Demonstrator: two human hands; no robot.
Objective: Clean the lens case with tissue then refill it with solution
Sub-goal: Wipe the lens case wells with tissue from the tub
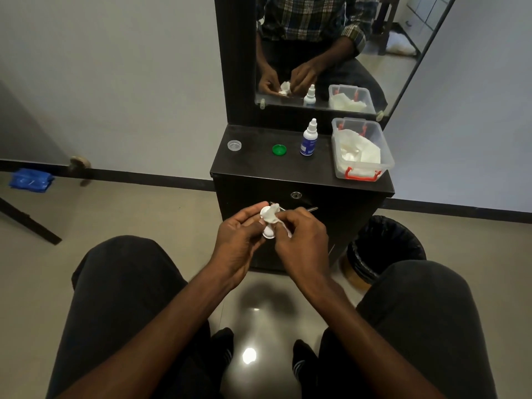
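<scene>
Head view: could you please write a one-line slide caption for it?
Left hand holds the lens case while right hand wipes it with tissue; caps and solution bottle wait on the cabinet.

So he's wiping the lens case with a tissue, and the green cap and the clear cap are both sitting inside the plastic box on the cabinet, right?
Not quite. The head view shows the green cap and the clear cap lying on the cabinet top, left of the solution bottle, not inside the plastic box. The rest holds: the tissue is wiping the lens case.
</scene>
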